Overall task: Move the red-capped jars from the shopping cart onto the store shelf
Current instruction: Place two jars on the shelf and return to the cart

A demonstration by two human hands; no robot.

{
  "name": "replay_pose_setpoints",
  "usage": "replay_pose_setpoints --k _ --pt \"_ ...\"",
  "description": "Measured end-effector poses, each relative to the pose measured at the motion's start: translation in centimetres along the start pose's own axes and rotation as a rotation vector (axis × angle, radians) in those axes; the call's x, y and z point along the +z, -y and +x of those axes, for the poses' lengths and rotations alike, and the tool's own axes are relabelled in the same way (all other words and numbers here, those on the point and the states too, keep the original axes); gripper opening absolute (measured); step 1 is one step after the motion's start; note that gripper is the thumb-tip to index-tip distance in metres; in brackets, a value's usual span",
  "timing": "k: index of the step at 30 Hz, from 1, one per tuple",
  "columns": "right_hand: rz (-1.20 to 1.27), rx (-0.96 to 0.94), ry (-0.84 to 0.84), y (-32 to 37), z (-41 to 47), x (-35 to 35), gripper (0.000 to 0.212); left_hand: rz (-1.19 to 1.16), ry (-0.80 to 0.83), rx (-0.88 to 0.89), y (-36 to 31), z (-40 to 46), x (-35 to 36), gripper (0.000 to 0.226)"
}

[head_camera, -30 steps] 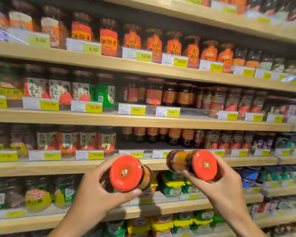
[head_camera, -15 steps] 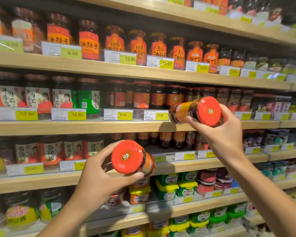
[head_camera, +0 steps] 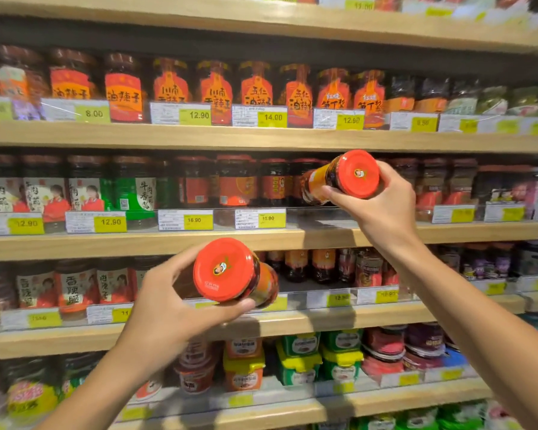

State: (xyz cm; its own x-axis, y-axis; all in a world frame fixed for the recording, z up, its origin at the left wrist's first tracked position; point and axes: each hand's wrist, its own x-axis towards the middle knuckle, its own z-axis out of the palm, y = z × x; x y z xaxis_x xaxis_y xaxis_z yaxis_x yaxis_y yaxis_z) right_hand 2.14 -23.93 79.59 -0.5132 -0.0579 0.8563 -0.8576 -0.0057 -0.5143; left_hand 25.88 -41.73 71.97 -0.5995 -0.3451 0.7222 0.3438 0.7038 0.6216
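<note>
My right hand (head_camera: 381, 209) grips a red-capped jar (head_camera: 345, 176) lying on its side, cap towards me, its base reaching into the second wooden shelf (head_camera: 463, 229) beside a row of similar dark jars (head_camera: 236, 181). Lower and to the left, my left hand (head_camera: 168, 308) holds another red-capped jar (head_camera: 230, 270), also tilted cap towards me, in front of the third shelf (head_camera: 323, 318). The shopping cart is out of view.
Wooden shelves run across the whole view, each fronted by clear strips with yellow price tags (head_camera: 267, 218). Orange-labelled jars (head_camera: 255, 85) fill the shelf above. Green, yellow and red tubs (head_camera: 302, 358) sit on the lower shelf. A gap shows behind the right-hand jar.
My right hand has lifted its jar from the third shelf level up to the second shelf. My left hand rose a little with its jar. The view has shifted upward.
</note>
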Motion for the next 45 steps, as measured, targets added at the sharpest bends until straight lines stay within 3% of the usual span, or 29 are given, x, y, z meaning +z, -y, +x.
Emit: replay_pose_setpoints --k 12,24,31,45 --pt "-0.123 0.035 0.055 -3.5 3.3 0.8 0.065 0.002 -0.068 0.132 -2.3 3.8 0.7 0.071" --pt "-0.320 0.160 0.152 -4.5 5.3 3.1 0.060 0.075 -0.114 0.208 -2.5 5.4 0.2 0.067" --pt "-0.374 0.193 0.147 -4.5 5.9 3.2 0.077 0.078 -0.123 0.213 -2.7 6.6 0.2 0.071" --pt "-0.447 0.217 0.182 -4.7 7.2 3.9 0.055 0.117 -0.151 0.234 -1.1 9.5 1.4 0.073"
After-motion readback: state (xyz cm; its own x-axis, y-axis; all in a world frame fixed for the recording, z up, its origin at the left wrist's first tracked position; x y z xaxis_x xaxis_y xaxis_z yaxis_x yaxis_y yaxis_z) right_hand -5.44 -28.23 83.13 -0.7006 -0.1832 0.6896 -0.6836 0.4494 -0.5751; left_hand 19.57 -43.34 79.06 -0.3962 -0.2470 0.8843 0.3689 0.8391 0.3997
